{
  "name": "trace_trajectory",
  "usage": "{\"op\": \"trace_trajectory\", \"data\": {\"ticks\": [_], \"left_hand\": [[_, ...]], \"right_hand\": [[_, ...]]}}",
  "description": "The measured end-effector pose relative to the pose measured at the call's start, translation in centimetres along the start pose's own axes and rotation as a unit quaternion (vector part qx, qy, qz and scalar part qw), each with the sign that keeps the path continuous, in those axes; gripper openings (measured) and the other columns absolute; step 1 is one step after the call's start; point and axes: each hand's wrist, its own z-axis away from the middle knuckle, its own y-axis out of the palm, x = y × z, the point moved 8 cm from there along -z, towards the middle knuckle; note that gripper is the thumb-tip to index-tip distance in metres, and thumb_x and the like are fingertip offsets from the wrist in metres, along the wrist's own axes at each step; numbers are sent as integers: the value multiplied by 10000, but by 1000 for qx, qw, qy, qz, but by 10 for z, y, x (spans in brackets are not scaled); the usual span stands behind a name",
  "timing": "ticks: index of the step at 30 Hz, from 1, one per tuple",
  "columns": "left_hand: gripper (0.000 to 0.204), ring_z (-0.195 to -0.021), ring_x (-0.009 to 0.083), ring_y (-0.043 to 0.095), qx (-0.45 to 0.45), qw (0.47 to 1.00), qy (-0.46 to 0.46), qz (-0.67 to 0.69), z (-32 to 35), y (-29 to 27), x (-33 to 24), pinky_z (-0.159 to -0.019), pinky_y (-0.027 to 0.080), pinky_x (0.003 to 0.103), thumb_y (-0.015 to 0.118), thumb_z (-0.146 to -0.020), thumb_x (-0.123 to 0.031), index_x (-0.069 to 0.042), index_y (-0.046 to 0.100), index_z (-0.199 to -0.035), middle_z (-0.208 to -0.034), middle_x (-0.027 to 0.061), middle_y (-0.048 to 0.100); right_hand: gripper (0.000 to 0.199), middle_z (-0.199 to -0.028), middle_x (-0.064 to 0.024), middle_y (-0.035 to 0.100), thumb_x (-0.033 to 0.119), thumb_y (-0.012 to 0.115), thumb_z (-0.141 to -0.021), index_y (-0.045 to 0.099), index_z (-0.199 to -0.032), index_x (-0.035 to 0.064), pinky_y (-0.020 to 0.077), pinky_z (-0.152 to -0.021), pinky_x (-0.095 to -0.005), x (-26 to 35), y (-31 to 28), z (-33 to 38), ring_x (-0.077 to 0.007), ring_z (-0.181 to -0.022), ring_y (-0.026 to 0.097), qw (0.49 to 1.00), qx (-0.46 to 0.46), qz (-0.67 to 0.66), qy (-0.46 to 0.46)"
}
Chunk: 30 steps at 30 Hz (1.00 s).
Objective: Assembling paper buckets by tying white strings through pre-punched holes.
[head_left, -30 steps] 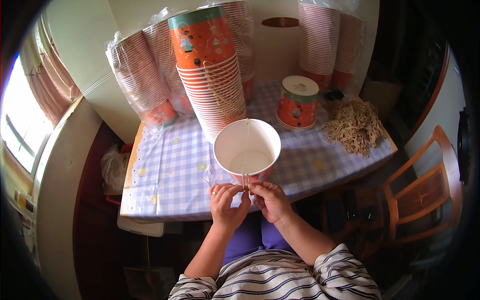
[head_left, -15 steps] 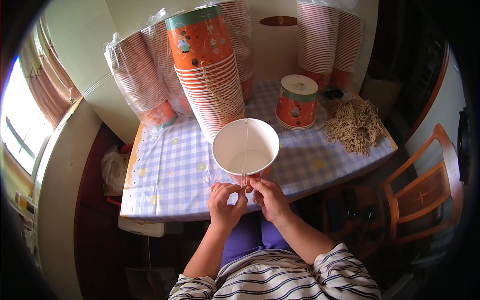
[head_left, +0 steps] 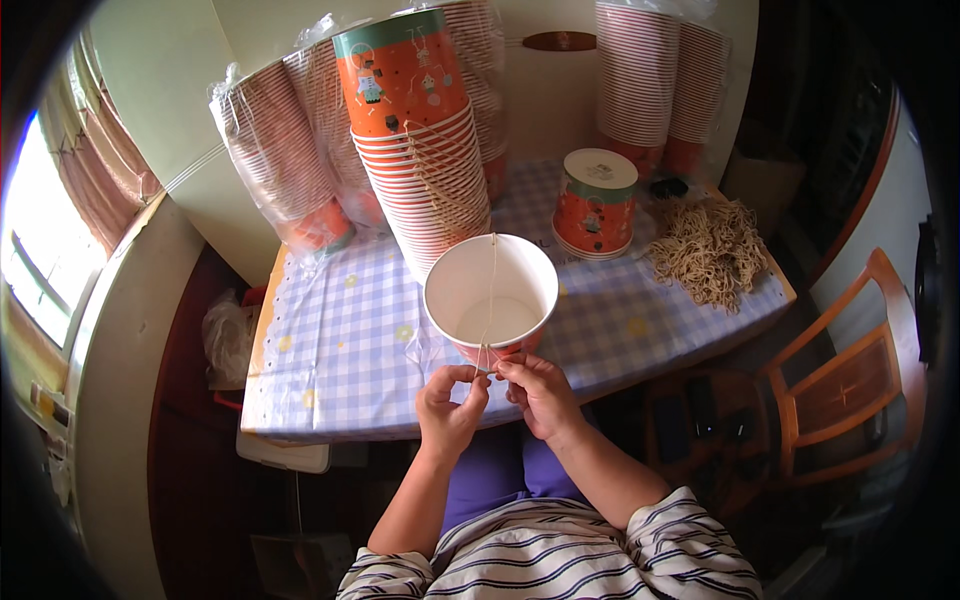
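Left hand and right hand pinch thin tan string, seemingly for control! White-lined round paper bucket sits handy, blue-checked counter's near edge.

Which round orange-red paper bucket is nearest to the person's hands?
The one bucket whose white inside shows, just beyond the left hand and right hand; the other buckets stand farther back.

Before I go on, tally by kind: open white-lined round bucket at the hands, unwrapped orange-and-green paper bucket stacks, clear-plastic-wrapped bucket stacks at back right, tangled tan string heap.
Open white-lined round bucket: 1
Unwrapped orange-and-green paper bucket stacks: 2
Clear-plastic-wrapped bucket stacks at back right: 2
Tangled tan string heap: 1
Total: 6
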Motion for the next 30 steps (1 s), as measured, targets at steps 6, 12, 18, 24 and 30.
{"op": "trace_trajectory", "data": {"ticks": [6,12,18,24,30], "left_hand": [[61,-764,97,566,23,996,77,49,-3,5,-13,-713,452,229,600,-805,32,45,627,-858,-807,43,642],[114,-768,94,570,37,995,83,-37,-4,12,-22,-722,450,227,660,-786,11,30,644,-897,-818,40,645],[131,-661,134,592,7,989,101,-108,-5,6,-22,-646,473,254,697,-747,-26,-1,667,-872,-724,85,646],[48,-709,74,571,9,995,72,-73,-6,3,-20,-666,458,220,632,-775,19,28,644,-821,-754,35,660],[48,-721,79,583,14,998,23,-50,-7,0,-12,-667,461,216,617,-794,5,41,640,-814,-738,45,657]], "right_hand": [[89,-789,18,625,131,645,-840,641,-898,63,353,-548,-176,13,9,4,-15,-591,451,998,3,51,-49],[91,-792,28,616,124,631,-861,637,-911,48,362,-593,-163,19,14,5,-5,-646,465,992,15,84,-92],[101,-774,47,584,124,625,-874,627,-920,33,356,-601,-150,21,11,4,6,-664,457,989,8,104,-104],[176,-749,58,547,196,620,-892,635,-915,22,369,-600,-161,25,10,5,-5,-666,441,982,-2,146,-120],[173,-737,62,544,198,619,-891,632,-906,26,356,-588,-160,28,16,8,-2,-654,429,985,1,135,-109]]}}
